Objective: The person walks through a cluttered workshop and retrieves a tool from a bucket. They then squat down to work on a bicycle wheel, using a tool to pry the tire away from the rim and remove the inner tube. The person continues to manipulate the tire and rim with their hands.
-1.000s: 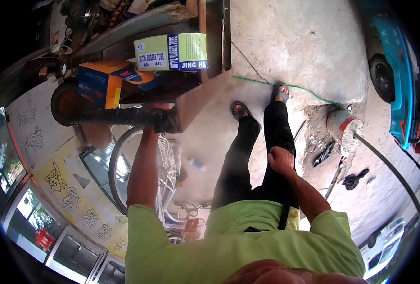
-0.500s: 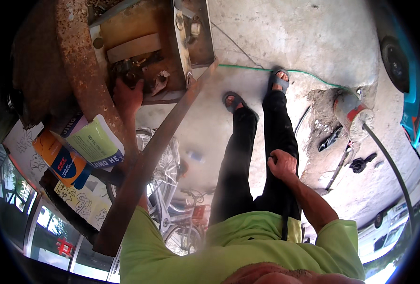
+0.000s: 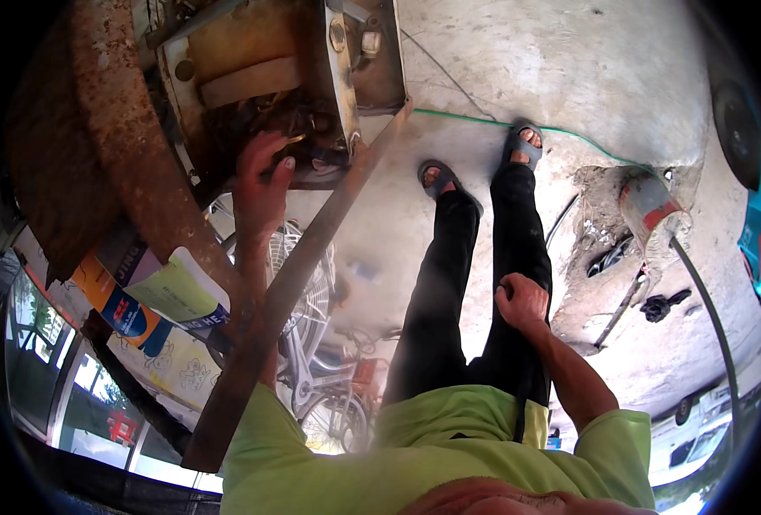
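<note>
My left hand [image 3: 260,184] is over the near edge of a rusty metal box [image 3: 247,43], its fingers bent. At its fingertips is a small, thin brass-coloured piece [image 3: 295,138], too small to name; the thumb stands a little to its near side. Dark, jumbled metal parts [image 3: 251,116] lie in the shadowed bottom of the box behind the fingers. My right hand [image 3: 524,299] rests on my right thigh, loosely curled, with nothing visible in it.
A rusty angled bar [image 3: 299,283] crosses in front of my left forearm. Printed cartons [image 3: 178,287] and a thick rusty beam [image 3: 123,112] stand at left. Below is a bicycle [image 3: 312,373]. A post base [image 3: 652,215] with a cable and a green line [image 3: 586,142] are on the concrete floor.
My left hand has drawn back from the parts inside the box, and the brass-coloured piece now shows at its fingertips. The view has shifted slightly; my right hand stays on the thigh.
</note>
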The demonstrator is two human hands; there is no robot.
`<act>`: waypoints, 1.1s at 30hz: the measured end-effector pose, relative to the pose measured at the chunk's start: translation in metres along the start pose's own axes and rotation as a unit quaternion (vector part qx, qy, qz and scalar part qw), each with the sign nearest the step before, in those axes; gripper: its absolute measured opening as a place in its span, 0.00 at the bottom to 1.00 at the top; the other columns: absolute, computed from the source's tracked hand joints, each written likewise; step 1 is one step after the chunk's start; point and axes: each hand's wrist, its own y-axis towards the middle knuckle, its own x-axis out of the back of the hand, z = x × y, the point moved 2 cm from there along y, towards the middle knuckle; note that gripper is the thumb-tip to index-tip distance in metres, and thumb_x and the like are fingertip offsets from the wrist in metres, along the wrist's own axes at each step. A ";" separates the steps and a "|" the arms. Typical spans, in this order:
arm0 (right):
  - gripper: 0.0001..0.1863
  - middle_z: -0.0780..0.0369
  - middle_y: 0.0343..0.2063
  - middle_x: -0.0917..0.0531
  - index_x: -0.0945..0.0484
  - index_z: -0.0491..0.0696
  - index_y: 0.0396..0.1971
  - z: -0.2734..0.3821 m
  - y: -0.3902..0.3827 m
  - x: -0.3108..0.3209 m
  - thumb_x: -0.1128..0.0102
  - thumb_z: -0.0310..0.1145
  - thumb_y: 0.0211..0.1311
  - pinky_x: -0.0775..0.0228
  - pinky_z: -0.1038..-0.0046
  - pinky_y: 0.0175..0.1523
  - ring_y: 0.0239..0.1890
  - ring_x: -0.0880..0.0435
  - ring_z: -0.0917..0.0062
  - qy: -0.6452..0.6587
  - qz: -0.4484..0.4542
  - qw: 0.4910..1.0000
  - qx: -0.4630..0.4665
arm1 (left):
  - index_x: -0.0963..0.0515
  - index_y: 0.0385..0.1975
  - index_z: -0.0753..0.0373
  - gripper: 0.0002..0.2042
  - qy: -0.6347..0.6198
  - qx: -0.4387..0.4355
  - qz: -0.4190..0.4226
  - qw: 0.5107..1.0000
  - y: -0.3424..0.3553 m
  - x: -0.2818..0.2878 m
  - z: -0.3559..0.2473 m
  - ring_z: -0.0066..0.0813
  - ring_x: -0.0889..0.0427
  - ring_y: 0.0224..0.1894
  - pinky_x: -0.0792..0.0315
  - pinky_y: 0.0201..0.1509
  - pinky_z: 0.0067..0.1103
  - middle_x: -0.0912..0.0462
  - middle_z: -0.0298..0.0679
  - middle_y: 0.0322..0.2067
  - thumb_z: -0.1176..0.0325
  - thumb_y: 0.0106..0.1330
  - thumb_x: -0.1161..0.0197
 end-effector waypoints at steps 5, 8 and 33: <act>0.07 0.61 0.28 0.17 0.20 0.51 0.30 0.000 0.003 0.002 0.36 0.36 0.51 0.26 0.59 0.41 0.35 0.17 0.61 0.004 0.001 1.000 0.006 | 0.21 0.50 0.63 0.13 -0.003 0.046 -0.139 0.989 0.007 0.055 0.057 0.29 0.19 0.47 0.26 0.54 0.23 0.17 0.40 0.46 0.73 0.65 0.38; 0.08 0.61 0.28 0.16 0.19 0.51 0.30 -0.002 0.004 0.004 0.36 0.35 0.50 0.26 0.60 0.41 0.34 0.17 0.61 -0.003 -0.004 1.000 0.014 | 0.19 0.47 0.66 0.12 0.001 0.184 -0.157 0.970 0.014 0.078 0.091 0.26 0.16 0.39 0.24 0.46 0.19 0.14 0.37 0.35 0.69 0.65 0.36; 0.08 0.59 0.29 0.16 0.20 0.50 0.31 -0.006 0.008 0.017 0.37 0.35 0.51 0.25 0.58 0.41 0.34 0.17 0.59 0.014 -0.002 0.999 0.031 | 0.26 0.47 0.66 0.14 0.321 0.071 -0.090 0.940 0.043 0.074 0.084 0.51 0.17 0.45 0.24 0.46 0.40 0.17 0.52 0.39 0.70 0.62 0.40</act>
